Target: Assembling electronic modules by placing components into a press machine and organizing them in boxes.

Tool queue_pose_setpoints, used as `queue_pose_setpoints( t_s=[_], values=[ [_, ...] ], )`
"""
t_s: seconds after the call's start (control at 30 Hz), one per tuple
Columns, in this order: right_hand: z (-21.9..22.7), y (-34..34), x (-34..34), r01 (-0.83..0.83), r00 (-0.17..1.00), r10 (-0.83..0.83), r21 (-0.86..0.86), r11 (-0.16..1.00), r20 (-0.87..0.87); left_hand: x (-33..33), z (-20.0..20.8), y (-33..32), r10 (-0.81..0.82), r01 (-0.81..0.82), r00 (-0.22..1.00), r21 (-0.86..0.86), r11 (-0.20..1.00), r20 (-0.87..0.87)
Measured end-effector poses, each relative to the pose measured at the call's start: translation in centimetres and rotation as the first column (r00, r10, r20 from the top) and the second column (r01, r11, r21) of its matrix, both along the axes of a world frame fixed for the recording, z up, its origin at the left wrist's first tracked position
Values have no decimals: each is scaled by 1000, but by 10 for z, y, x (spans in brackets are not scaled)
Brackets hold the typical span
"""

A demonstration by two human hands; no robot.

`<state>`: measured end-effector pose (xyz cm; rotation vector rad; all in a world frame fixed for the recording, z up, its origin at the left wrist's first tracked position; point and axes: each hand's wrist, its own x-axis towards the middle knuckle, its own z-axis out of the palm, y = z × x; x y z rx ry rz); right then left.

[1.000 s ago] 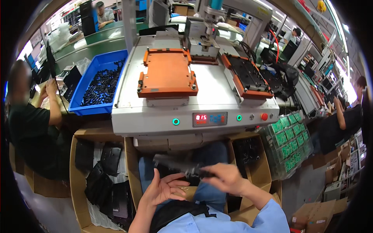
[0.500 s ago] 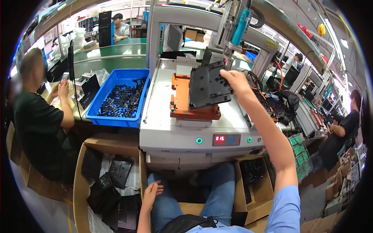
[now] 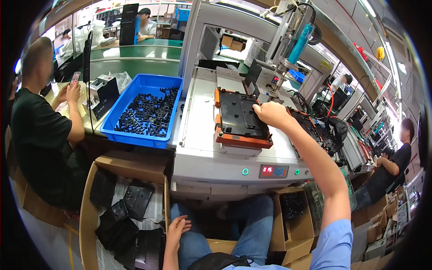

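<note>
White worktop (image 3: 198,121) flanks black panel (image 3: 236,116) — right hand (image 3: 271,113) pinches its edge, left hand (image 3: 178,227) unclenched.

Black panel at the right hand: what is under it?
Under the black panel is an orange fixture; its front edge and parts of its left side show. Its top, where covered, cannot be seen.

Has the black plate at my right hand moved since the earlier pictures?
Yes. Half a second ago, the black plate was tilted above the orange fixture; now it lies flat there, so it moved down and left.
</note>
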<state>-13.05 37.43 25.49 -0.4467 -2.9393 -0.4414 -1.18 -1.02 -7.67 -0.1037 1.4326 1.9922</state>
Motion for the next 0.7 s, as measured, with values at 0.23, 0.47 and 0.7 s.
queue_pose_setpoints(
  t_s=[0.23,0.47,0.7],
  values=[
    [-5,-6,3,68,995,-57,-137,988,84,2,-7,0,-23,23,1000,-4,1000,8],
    [24,-8,-5,324,918,-206,-339,883,340,1,-11,-5,15,-15,1000,-28,999,7],
    [8,39,-37,75,972,-115,-194,978,-204,-3,-7,-2,-4,4,999,-7,1000,39]
  ],
)
